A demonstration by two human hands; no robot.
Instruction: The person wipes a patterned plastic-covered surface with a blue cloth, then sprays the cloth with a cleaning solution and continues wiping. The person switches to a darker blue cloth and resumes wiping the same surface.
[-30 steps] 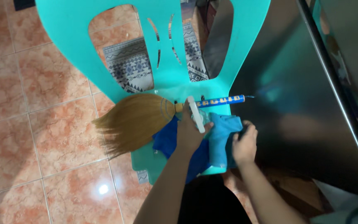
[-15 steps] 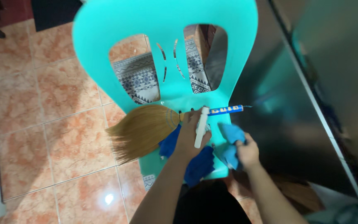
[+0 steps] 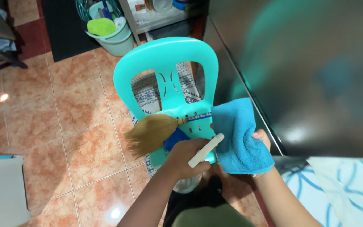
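Observation:
My left hand [image 3: 185, 157] grips a spray bottle [image 3: 204, 150] by its white head, the clear body hanging below my fist. In my right hand [image 3: 262, 138] a light blue cloth [image 3: 240, 134] hangs unfolded, held up beside a dark steel fridge door [image 3: 307, 63]. Both hands hover over the front of a teal plastic chair [image 3: 164, 54]. A straw hand broom [image 3: 152, 132] with a blue handle lies across the seat. Beside it lies a dark blue cloth [image 3: 174, 138].
The floor is orange tile [image 3: 64, 109], with a patterned grey rug [image 3: 148, 90] under the chair. A pale green bucket [image 3: 110, 31] of cleaning items stands at the back by a shelf. A white box [image 3: 1, 189] sits at the lower left, and a blue-and-white patterned fabric [image 3: 341, 189] at the lower right.
Both hands have risen off the chair seat. My right hand lifted the light blue cloth, which now hangs open. My left hand raised the spray bottle. The view pulled back.

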